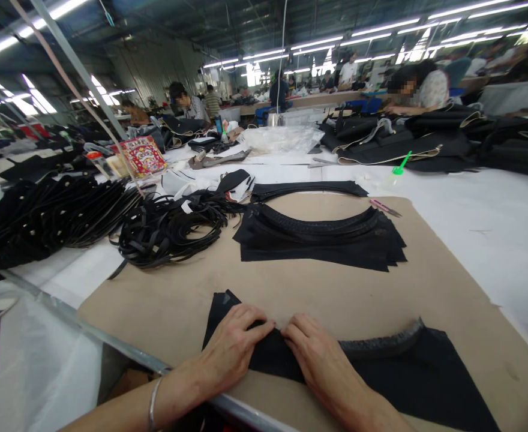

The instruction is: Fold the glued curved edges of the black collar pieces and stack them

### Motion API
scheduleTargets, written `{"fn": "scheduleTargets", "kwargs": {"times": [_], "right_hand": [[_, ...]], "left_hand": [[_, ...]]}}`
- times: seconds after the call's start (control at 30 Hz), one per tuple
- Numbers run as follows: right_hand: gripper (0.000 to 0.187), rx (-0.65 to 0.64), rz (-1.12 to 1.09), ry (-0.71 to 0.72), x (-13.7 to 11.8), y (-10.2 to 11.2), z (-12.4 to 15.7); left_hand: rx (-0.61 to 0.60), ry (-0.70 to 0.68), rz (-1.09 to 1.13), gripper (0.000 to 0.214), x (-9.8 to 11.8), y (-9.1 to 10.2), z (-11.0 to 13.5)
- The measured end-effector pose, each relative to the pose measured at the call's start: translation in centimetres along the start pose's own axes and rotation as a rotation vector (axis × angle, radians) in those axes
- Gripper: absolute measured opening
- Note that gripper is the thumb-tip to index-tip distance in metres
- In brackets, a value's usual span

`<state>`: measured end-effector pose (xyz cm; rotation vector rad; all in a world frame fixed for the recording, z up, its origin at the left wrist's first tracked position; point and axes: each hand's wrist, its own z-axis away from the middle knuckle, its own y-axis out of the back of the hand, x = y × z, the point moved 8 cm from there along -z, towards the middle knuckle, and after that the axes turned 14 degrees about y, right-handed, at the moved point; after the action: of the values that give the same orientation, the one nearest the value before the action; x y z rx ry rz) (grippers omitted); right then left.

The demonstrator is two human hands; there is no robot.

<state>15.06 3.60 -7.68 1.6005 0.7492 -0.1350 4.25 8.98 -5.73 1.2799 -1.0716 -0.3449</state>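
Note:
A black fabric piece [408, 372] with a curved ribbed edge lies on the brown board [444, 282] at the near edge. My left hand [234, 345] rests on its left part, fingers pressed down on the cloth's upper edge. My right hand [320, 354] lies beside it, fingertips pinching the same edge where the two hands meet. A stack of matching black cut pieces [322, 237] sits farther back on the board.
Bundles of black strips [169, 228] and more [43, 216] fill the left side. A pink pen [384, 207], a green-tipped bottle [396, 171], a clear plastic bag [282, 138] and a colourful box [141, 155] lie behind. Other people work at far tables.

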Motion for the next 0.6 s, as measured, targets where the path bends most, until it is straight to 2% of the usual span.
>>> {"fn": "scheduleTargets", "kwargs": {"times": [0.2, 0.4, 0.6], "right_hand": [[0.022, 0.020, -0.012, -0.012, 0.0, 0.5, 0.0], [0.020, 0.025, -0.050, -0.006, 0.5, 1.1, 1.1], [0.020, 0.044, -0.093, 0.056, 0.9, 2.1, 2.6]], "left_hand": [[0.006, -0.050, -0.034, 0.042, 0.7, -1.3, 0.5], [0.050, -0.081, -0.091, 0.046, 1.2, -1.2, 1.0], [0.002, -0.049, -0.091, 0.050, 1.2, -1.5, 0.8]]}}
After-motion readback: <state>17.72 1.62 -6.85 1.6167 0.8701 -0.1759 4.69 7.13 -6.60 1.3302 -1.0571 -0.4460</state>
